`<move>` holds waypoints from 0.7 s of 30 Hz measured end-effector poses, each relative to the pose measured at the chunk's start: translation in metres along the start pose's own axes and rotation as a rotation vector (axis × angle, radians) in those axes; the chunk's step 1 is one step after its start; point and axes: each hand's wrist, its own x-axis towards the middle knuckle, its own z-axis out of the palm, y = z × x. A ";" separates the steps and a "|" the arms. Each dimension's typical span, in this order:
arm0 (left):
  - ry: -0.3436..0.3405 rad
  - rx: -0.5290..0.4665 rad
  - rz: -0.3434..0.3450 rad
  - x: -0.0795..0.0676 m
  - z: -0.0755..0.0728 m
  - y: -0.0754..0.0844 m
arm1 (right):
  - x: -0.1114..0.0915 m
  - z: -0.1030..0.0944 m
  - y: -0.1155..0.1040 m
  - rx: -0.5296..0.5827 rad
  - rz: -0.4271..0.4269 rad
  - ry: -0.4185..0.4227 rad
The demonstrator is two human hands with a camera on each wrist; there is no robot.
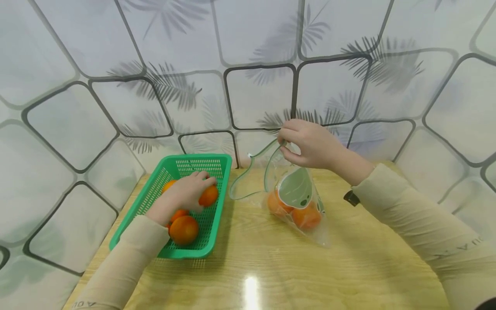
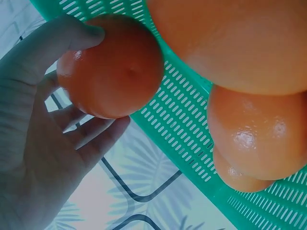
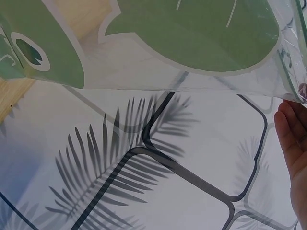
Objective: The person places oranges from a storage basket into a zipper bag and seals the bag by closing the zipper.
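Observation:
My left hand (image 1: 186, 191) grips an orange (image 1: 209, 196) at the right side of the green plastic basket (image 1: 217, 232). In the left wrist view, thumb and fingers curl round that orange (image 2: 115, 67). Several more oranges (image 1: 184, 230) lie in the basket, partly hidden under my left forearm. My right hand (image 1: 310, 144) pinches the top edge of a clear zip bag (image 1: 284, 172) with green leaf-like prints, holding it up. Its green-edged mouth gapes toward the basket. Oranges (image 1: 306, 216) sit in the bottom of the bag. The right wrist view shows the bag's printed side (image 3: 201, 38) and my fingers at its edge.
Both basket and bag are on a light wooden table (image 1: 252, 258), with the basket at left. A patterned cloth backdrop (image 1: 259, 94) stands behind and along both sides. A small dark object (image 1: 351, 198) shows beside my right sleeve.

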 end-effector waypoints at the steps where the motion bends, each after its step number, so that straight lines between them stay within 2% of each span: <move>1: 0.008 0.003 0.001 0.000 -0.001 0.000 | 0.000 0.000 0.000 0.000 0.000 0.001; 16: 0.141 0.005 0.040 -0.003 -0.016 0.002 | 0.000 -0.001 0.001 -0.010 0.005 0.003; 21: 0.180 0.034 0.070 -0.003 -0.019 0.003 | -0.002 -0.001 0.001 -0.008 0.014 0.004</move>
